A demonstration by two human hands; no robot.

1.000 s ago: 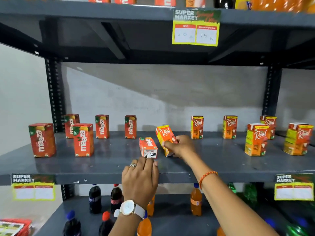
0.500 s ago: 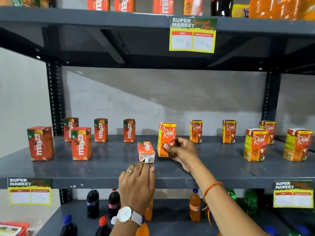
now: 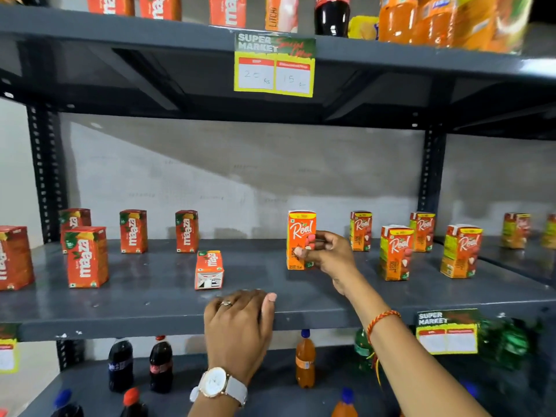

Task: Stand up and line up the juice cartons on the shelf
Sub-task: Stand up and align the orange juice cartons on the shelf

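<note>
Gripping an upright Real carton (image 3: 301, 236) between thumb and fingertips, the right hand (image 3: 329, 255) reaches in from the right; this glossy orange box stands mid-shelf, base on the deck. Left hand (image 3: 239, 322): palm down on the shelf (image 3: 150, 305) front lip, fingers closed together and curled over the edge, gripping nothing else; ring and round-faced watch (image 3: 217, 385) worn. Fallen Maaza carton (image 3: 209, 269): red-orange, lying flat, folded end toward the viewer, just beyond the left hand. Shelf: dark grey painted metal, smooth, slightly scuffed, perforated uprights. Standing Maaza cartons (image 3: 87, 256): left, in two loose rows. Standing Real cartons (image 3: 394, 253): right, likewise staggered. Price tag (image 3: 274, 65): yellow-edged paper on the upper shelf lip. Round plastic bottles (image 3: 305, 358) on the deck below.
</note>
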